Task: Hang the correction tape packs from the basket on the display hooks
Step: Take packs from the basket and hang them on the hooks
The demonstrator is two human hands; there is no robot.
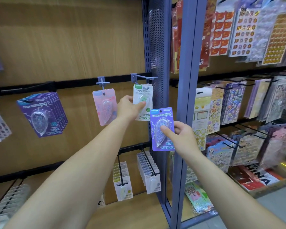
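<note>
The right hand [182, 134] pinches a purple correction tape pack [163, 128], thumb across the blister and fingers behind the card, just left of the blue upright [188, 63]. The left hand [129, 108] grips the left edge of a green-and-white pack [143, 100], which hangs from a blue hook [144, 77] left of the upright and just above the purple one. Further left of the upright hangs a pink pack [105, 106], and well beyond it a stack of purple packs [41, 113]. The basket is out of view.

The step in hand looks like settling the green-and-white pack on its hook. Next, the purple pack probably belongs with the far-left stack, so its hang hole must be threaded over that hook's tip.
</note>
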